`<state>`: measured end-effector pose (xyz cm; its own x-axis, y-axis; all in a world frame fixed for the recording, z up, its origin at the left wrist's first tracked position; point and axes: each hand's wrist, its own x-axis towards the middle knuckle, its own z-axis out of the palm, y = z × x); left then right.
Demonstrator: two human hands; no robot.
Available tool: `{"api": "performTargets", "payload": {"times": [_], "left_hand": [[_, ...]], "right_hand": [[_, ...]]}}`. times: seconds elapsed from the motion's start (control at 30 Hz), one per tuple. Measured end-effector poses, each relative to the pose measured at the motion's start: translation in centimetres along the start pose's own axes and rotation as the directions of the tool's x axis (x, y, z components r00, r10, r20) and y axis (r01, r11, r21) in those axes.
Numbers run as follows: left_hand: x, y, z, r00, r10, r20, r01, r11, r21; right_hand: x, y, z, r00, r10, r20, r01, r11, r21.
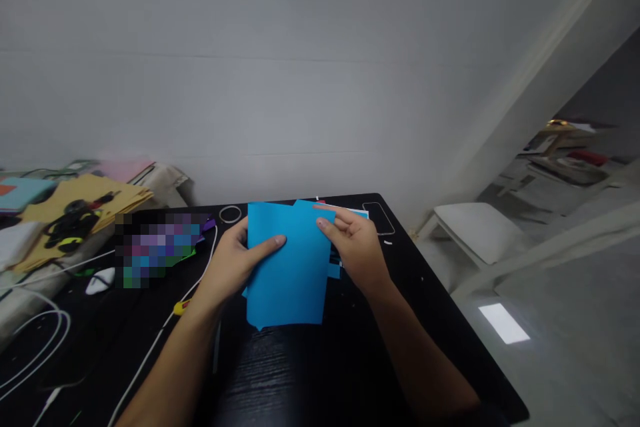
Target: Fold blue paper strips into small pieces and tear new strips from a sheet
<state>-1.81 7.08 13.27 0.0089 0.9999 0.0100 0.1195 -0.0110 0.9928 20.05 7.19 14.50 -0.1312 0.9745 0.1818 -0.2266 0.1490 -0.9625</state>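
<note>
A folded sheet of blue paper (pixel 290 280) is held up over the black table, its broad face toward me. My left hand (pixel 235 253) grips the left side, thumb lying flat across the front and fingers behind. At the upper right corner, my right hand (pixel 355 240) pinches the paper between thumb and fingers. The top edge is uneven, with a slightly raised part toward the right, and a small point sticks out at the bottom left. Behind the paper, partly hidden, lie more blue pieces (pixel 334 271) on the table.
Yellow envelopes (pixel 100 193) with black cables are piled at the left. Near them are a white mouse (pixel 101 281), a white cable (pixel 165 327) and a yellow-handled tool (pixel 182 307). A clear ring (pixel 230 215) lies behind my left hand. A white chair (pixel 467 230) stands right of the black table (pixel 425 327).
</note>
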Motion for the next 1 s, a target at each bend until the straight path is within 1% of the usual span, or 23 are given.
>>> {"api": "performTargets", "payload": {"times": [0.17, 0.37, 0.57, 0.83, 1.0], "left_hand": [[0.05, 0.05, 0.01, 1.000, -0.014, 0.002, 0.014, 1.000, -0.006], [0.08, 0.18, -0.01, 0.999, -0.031, 0.014, 0.031, 0.999, -0.028], [-0.01, 0.30, -0.02, 1.000, -0.014, 0.008, 0.014, 1.000, -0.005], [-0.06, 0.40, -0.01, 1.000, 0.001, 0.002, -0.001, 1.000, 0.006], [0.13, 0.28, -0.08, 1.000, 0.015, 0.015, -0.016, 0.999, 0.049]], "right_hand": [[-0.09, 0.01, -0.08, 1.000, 0.011, -0.004, -0.011, 1.000, 0.002], [-0.04, 0.36, -0.21, 1.000, -0.009, 0.007, 0.009, 1.000, 0.008], [-0.13, 0.15, -0.11, 1.000, -0.001, 0.018, 0.001, 1.000, 0.027], [-0.20, -0.09, -0.04, 1.000, 0.001, 0.005, -0.001, 1.000, 0.006], [-0.19, 0.04, -0.06, 1.000, -0.006, 0.015, 0.006, 1.000, 0.008]]}}
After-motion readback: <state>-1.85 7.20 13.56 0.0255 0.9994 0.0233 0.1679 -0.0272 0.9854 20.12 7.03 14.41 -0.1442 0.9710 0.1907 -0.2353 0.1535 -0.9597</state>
